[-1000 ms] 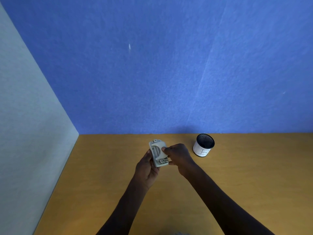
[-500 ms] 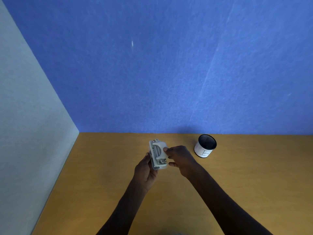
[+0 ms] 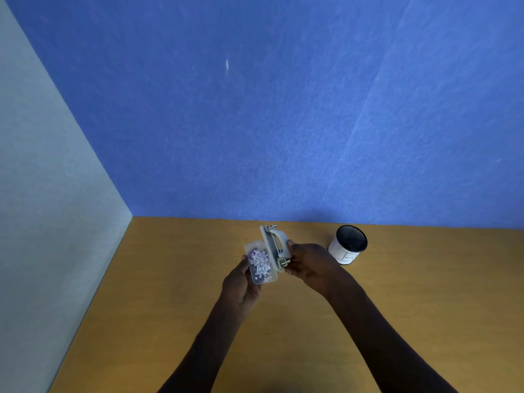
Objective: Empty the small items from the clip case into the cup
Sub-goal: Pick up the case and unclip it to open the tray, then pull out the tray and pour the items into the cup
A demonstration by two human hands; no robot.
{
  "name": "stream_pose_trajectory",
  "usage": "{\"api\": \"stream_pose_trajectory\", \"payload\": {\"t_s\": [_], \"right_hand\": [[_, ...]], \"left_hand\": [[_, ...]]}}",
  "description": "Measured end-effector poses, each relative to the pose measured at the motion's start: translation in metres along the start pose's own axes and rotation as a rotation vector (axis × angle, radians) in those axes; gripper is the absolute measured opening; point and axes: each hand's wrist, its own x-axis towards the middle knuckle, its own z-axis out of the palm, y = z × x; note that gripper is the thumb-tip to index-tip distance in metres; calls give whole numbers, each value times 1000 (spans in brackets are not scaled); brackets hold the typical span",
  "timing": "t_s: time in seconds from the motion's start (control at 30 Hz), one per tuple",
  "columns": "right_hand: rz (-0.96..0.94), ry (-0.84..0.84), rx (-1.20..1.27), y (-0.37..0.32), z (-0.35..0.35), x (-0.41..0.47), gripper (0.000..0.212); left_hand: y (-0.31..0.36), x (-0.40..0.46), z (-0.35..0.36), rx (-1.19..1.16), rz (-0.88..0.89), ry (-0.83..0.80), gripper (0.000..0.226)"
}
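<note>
A bare wooden table [image 3: 158, 307] fills the lower view, meeting a blue wall [image 3: 283, 123] behind and a pale grey-green wall [image 3: 42, 194] on the left. Above the table, the left hand [image 3: 241, 285] grasps the clear tray [image 3: 259, 263] of the opened case, small white items [image 3: 259, 262] lying in it. The right hand [image 3: 310, 265] grips the raised top part [image 3: 276, 246]. The cup [image 3: 347, 245] stands on the table just right of the hands, untouched.

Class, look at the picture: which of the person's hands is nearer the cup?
Right. The right hand is just left of the cup, not touching it; the left hand is farther left, beyond the case.
</note>
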Motion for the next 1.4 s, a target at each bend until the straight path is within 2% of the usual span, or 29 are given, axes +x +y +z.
{"api": "stream_pose_trajectory", "payload": {"t_s": [0.2,0.43,0.57,0.63,0.83,1.0,1.1,1.23,1.4], "right_hand": [[207,-129,238,2,-12,6,20],[282,-179,289,10,-24,18,26],[232,-43,240,16,-26,27,33],[189,36,200,19,-27,31,29],[108,274,-124,43,-15,51,12],[115,419,-341,73,-1,71,22],[139,456,-446,88,1,80,30],[157,484,-503,97,0,87,27],[151,488,-549,98,1,95,38]], "left_hand": [[4,7,-4,13,-11,47,32],[12,12,-11,5,0,47,30],[19,14,-22,-19,19,73,27],[24,16,-29,-32,28,82,24],[35,16,-41,-49,52,70,21],[33,13,-41,-51,46,45,22],[31,12,-40,-54,36,57,23],[27,11,-37,-61,19,59,22],[20,14,-29,-37,-9,78,24]]}}
